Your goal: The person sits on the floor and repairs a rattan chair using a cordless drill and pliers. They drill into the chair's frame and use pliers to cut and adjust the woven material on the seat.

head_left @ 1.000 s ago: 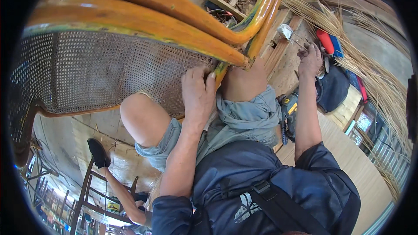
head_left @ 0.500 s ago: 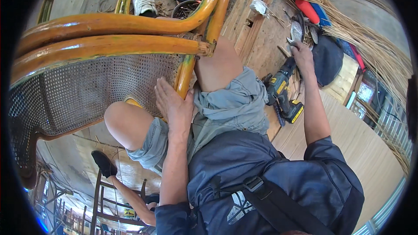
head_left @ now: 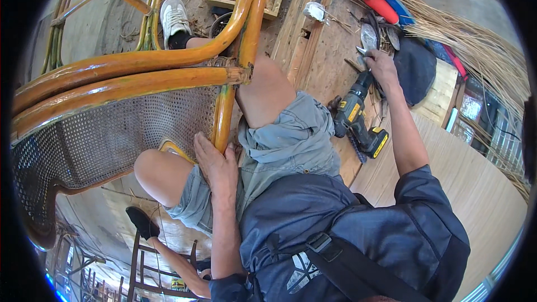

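Note:
A glossy orange-brown rattan chair point(head_left: 168, 82) with bent poles and a dark woven mesh panel point(head_left: 140, 120) lies across my legs. My left hand point(head_left: 217, 161) rests at the lower end of its short upright pole point(head_left: 224, 113), fingers stretched out over the mesh edge and thumb on the other side. On the right, my right hand point(head_left: 382, 68) is closed on a small metal tool point(head_left: 362, 51), whose pale tip pokes out past the fingers. The rest of that tool is hidden. Just below this hand lies a yellow-and-black cordless drill point(head_left: 353, 113).
Bundled rattan strands point(head_left: 447, 33) spread over the upper right. Near them lie a red cylindrical object point(head_left: 381, 9), a dark cloth point(head_left: 415, 72) and a white cup-like item point(head_left: 315, 11). A wooden box point(head_left: 269, 8) stands ahead. Another person's leg point(head_left: 176, 265) shows at lower left.
The view has shifted slightly, so chair, tools and floor items all sit a little further left. Both hands keep nearly the same places, the right one still on the metal tool.

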A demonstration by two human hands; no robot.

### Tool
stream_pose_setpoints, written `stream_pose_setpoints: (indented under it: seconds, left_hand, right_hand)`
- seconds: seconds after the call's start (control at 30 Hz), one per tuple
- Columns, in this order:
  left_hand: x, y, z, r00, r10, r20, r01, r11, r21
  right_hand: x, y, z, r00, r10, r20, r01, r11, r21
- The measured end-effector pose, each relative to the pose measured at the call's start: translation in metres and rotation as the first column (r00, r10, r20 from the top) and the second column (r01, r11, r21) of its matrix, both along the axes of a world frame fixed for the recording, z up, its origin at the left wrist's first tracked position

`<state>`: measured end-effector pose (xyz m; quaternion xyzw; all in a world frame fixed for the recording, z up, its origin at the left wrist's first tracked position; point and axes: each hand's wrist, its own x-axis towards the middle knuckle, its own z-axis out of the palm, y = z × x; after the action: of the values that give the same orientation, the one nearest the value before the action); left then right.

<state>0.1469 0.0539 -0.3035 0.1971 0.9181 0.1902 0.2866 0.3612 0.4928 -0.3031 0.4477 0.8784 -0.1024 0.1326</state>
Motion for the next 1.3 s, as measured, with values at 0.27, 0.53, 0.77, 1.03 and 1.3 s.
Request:
stream_pose_setpoints:
  seconds: [0.27,0.53,0.77,1.03,1.3]
  left_hand:
    - [-0.005,-0.001,0.004,0.999,-0.004,0.032,0.004,1.000,0.016]
    - [-0.006,-0.007,0.001,0.999,-0.052,0.014,0.052,0.998,0.023]
    - [-0.009,0.001,0.011,0.998,-0.031,0.058,0.030,0.999,0.021]
    - [-0.008,-0.003,0.000,0.999,-0.049,0.008,0.048,0.997,0.067]
    - [-0.002,-0.013,-0.009,0.994,0.003,-0.113,0.009,0.994,0.105]
  right_hand:
    - [-0.016,-0.045,-0.022,0.959,0.156,0.236,-0.185,0.977,0.104]
    - [-0.004,-0.056,-0.008,0.956,0.284,-0.073,-0.265,0.943,0.201]
    - [0.074,-0.004,0.003,0.974,-0.033,-0.222,0.093,0.960,0.264]
    - [0.073,0.028,-0.010,0.975,0.007,0.220,-0.069,0.959,0.274]
    - [0.095,0.005,0.017,0.993,0.076,-0.089,-0.049,0.959,0.278]
